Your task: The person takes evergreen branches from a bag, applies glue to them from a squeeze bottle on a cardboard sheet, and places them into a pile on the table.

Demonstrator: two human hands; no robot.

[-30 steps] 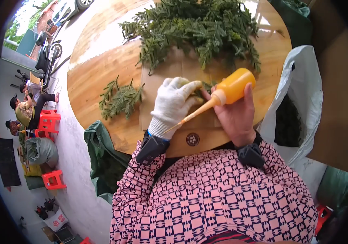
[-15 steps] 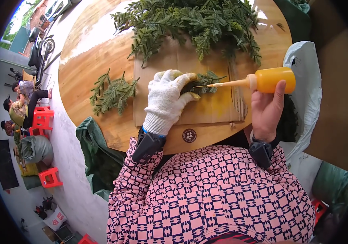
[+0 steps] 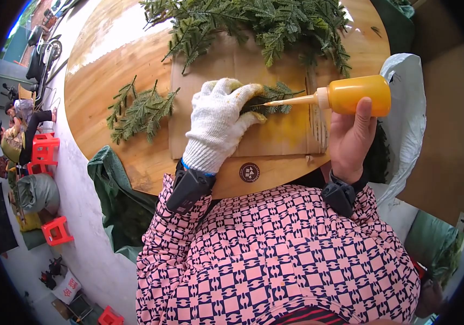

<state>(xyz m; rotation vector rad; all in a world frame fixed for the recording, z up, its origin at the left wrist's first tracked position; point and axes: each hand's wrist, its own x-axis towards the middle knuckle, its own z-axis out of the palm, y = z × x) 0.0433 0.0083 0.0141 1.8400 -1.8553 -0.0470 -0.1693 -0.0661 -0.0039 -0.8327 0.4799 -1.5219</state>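
Left hand (image 3: 218, 122) in a white knit glove, pressed palm-down on a green sprig (image 3: 275, 97), fingers closed over its stem end at the middle of the cardboard sheet (image 3: 281, 135). Right hand (image 3: 351, 138) bare, wrapped around the body of an orange squeeze bottle (image 3: 356, 95), thumb up across its side. Bottle held level, its long thin nozzle pointing toward nine o'clock, the tip right at the gloved fingertips and touching or just over the sprig; cannot tell which. Hands apart, left at about eleven o'clock from the right, joined only through nozzle and sprig. Sprig's feathery tips fanning out toward three o'clock from under the glove, lying flat on the cardboard. Cardboard sheet laid on a round wooden table (image 3: 96, 70), its near edge overhanging toward six o'clock. Large heap of the same green branches (image 3: 253, 21) at twelve o'clock, spilling onto the top edge of the cardboard. Small bundle of finished-looking sprigs (image 3: 140, 108) at nine o'clock from the left hand, on bare wood, well apart from the heap. White plastic bag (image 3: 405, 108) hanging at three o'clock just beside the table rim. Dark green sack (image 3: 113, 195) at seven o'clock below the table edge. Black bands on both wrists, pink checked sleeves below. Red plastic stools (image 3: 45, 149) and seated people far off at nine o'clock.
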